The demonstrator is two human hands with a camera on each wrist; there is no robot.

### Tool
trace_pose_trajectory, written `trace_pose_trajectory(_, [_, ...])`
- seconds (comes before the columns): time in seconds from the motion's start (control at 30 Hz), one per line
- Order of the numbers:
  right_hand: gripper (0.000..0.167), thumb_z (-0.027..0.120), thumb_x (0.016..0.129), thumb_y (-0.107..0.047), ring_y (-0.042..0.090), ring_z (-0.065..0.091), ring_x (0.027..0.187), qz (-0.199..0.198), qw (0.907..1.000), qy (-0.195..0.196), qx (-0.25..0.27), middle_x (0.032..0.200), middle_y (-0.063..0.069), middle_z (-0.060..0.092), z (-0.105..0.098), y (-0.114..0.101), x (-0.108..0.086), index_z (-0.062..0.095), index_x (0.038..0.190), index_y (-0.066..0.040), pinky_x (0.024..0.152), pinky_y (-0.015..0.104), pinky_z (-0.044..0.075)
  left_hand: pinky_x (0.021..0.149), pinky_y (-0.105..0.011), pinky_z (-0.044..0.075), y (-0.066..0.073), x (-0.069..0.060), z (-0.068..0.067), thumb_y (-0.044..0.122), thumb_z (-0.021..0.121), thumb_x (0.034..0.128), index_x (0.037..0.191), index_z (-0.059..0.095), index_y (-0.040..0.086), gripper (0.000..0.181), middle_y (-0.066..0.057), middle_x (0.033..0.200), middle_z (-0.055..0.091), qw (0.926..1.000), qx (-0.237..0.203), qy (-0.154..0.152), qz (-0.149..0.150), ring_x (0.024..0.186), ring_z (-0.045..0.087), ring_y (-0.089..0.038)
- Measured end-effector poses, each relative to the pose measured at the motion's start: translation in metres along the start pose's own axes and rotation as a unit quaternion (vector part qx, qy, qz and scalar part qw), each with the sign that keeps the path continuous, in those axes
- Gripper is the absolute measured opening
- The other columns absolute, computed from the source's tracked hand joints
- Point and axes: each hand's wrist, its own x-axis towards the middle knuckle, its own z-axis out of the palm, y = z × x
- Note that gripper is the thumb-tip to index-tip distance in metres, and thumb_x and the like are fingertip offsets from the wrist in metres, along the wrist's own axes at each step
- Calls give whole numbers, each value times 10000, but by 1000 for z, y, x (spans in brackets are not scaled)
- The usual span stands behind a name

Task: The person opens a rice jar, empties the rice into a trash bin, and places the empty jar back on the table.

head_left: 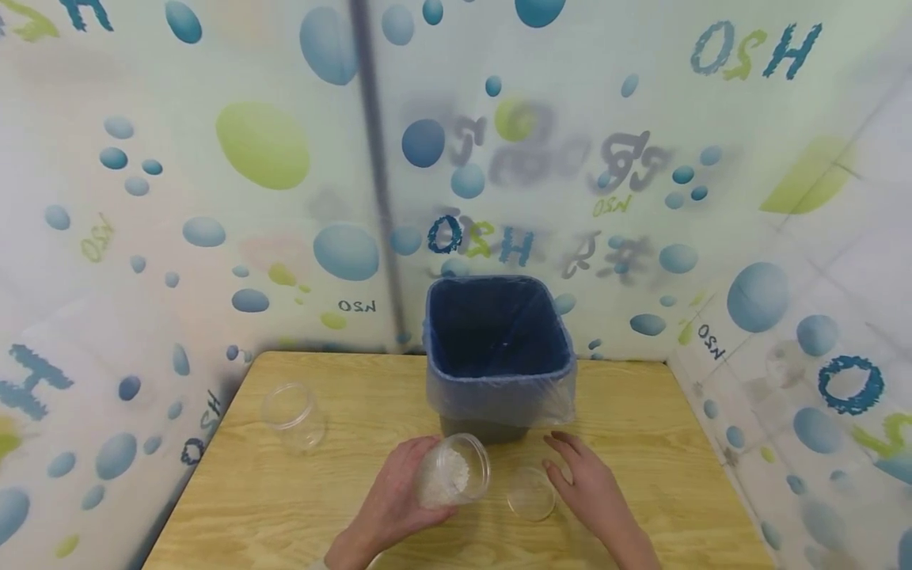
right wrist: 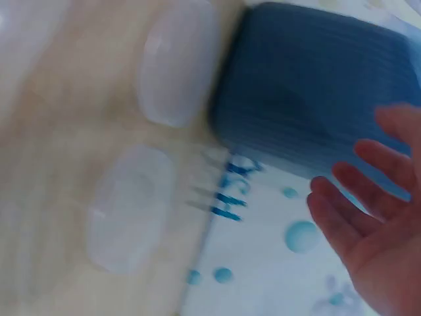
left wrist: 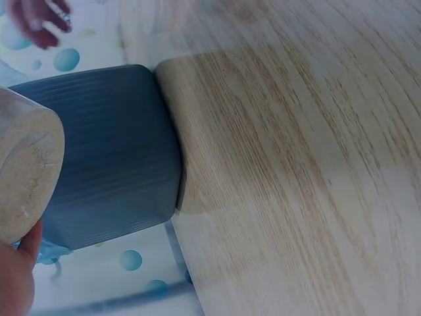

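Observation:
My left hand [head_left: 400,491] grips a clear plastic jar [head_left: 481,469] tilted to the right, with small white grains [head_left: 445,476] inside. In the left wrist view the jar's base [left wrist: 29,168] shows, a finger and thumb against it. To the right, my right hand [head_left: 590,489] is held over the table with its fingers loosely bent and nothing in them. Just left of it lies a clear round lid [head_left: 531,495]. The right wrist view shows the right hand [right wrist: 381,210] apart from two blurred translucent pieces, one nearer [right wrist: 131,209] and one farther [right wrist: 179,62].
A dark bin [head_left: 499,404] lined with a blue bag [head_left: 502,378] stands at the table's back, just beyond the hands. Another clear jar [head_left: 294,417] stands at the left on the wooden table [head_left: 235,491]. Patterned walls [head_left: 264,146] close in the back and sides.

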Motion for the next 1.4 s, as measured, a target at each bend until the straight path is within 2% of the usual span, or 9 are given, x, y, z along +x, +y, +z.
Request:
trace_pose_trajectory(0.13, [265,753,917,-36,314,684,1104,-123,9951,963,205,1224,94,691,-21,-7,4,740,1182,-41,825,462,581,911,-424,520,-1,-3,-2,421,968,545,1356,588,69,963,-56,1250,638,9999,77,12,-66,1101,605,-236])
trace_pose_trajectory(0.33, [320,670,877,133,168,674,1011,-611,9694,2201,896,1152,111,698,-38,-18,11,736,1151,-18,876,97,467,913,-416,529,0,-4,-5,424,984,522,1347,584,72,983,-55,1257,635,9995,190,-71,-245,1119,606,-224])
trace_pose_trajectory(0.47, [313,611,899,129,58,649,1013,-942,9462,2837,1238,1175,152,700,-48,-26,23,733,1163,14,877,80,460,907,-422,538,-2,-4,-6,439,987,517,1356,576,68,1005,-63,1261,633,9993,285,-64,-240,1120,607,-230])
trace_pose_trajectory(0.57, [303,601,925,112,43,624,1107,-961,9376,3051,1362,1228,178,687,-54,-29,35,714,1196,39,930,98,454,896,-430,547,-2,-5,-7,448,988,510,1359,575,61,1020,-73,1260,635,9991,355,-31,-246,1116,611,-240])
trace_pose_trajectory(0.7, [351,606,950,101,127,562,1288,-577,9413,2852,1712,1354,215,628,-59,-31,51,661,1293,54,1032,123,417,870,-438,558,-2,-6,-10,440,988,501,1354,575,46,1027,-84,1248,638,9988,405,79,-257,1094,615,-247])
trace_pose_trajectory(0.87, [489,546,1063,-68,299,426,1446,521,9464,1782,2644,1569,201,446,-58,-29,69,448,1537,-3,1066,85,342,860,-450,558,-4,-7,-14,400,984,509,1350,574,30,1007,-96,1249,637,9988,351,205,-276,1089,616,-259])
trace_pose_trajectory(1.07, [667,402,1120,-405,232,207,1560,1717,9159,614,3576,1708,69,199,-56,-28,85,153,1661,-106,1230,312,225,844,-454,558,-9,-8,-20,383,986,517,1352,568,12,1005,-117,1239,640,9982,417,248,-340,1075,621,-268])
trace_pose_trajectory(1.17, [717,401,1111,-454,230,173,1566,1919,9048,433,3778,1716,72,159,-55,-29,92,125,1660,-86,1249,448,187,831,-461,563,-14,-6,-24,376,988,515,1353,564,3,1011,-135,1222,643,9975,458,293,-442,1068,626,-280])
trace_pose_trajectory(1.4, [639,447,1110,-378,265,285,1527,1980,8991,602,3858,1662,138,309,-50,-33,98,282,1621,-31,1230,467,245,810,-489,571,-24,2,-39,347,983,519,1351,552,-32,1011,-177,1216,642,9951,581,535,-593,1063,632,-314])
